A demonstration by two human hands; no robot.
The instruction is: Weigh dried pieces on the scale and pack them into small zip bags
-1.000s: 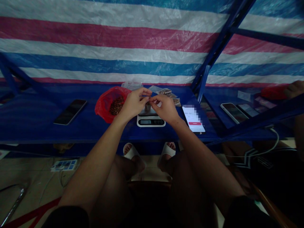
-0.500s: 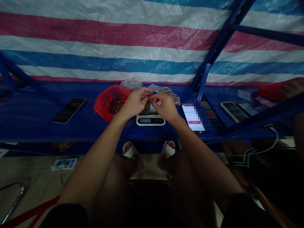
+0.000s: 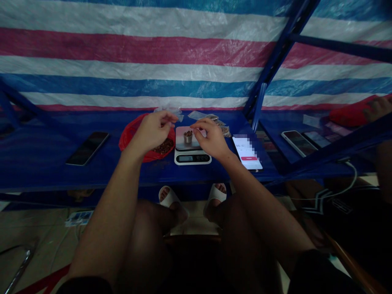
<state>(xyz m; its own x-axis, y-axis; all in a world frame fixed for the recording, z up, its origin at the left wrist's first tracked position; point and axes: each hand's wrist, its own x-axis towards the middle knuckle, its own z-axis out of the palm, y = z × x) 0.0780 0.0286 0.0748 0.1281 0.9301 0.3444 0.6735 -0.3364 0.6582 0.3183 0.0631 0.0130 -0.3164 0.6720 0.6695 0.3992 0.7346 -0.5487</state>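
Observation:
A small metal cup (image 3: 188, 139) filled with brown bean-like pieces stands on the plate of a white kitchen scale (image 3: 193, 158) with a lit display. My right hand (image 3: 210, 136) hovers just right of the cup, thumb and fingers slightly apart. Above the red plastic bag (image 3: 128, 136), my left hand (image 3: 153, 131) is held with loosely curved fingers and nothing visible in them. More brown pieces (image 3: 165, 147) lie inside that bag, partly hidden by the hand. Small clear bags with brown contents (image 3: 219, 122) lie behind my right hand.
A dark phone (image 3: 87, 148) lies at the left of the blue table (image 3: 39, 163), and a lit phone (image 3: 247, 153) at the right. Clear plastic bags (image 3: 168, 112) sit at the back. A blue frame post (image 3: 259, 106) stands right; beyond it is another person's hand (image 3: 378, 110).
My hands were together over the cup and have parted. The left moved left over the red bag; the right stays close by. The cup and scale plate now show.

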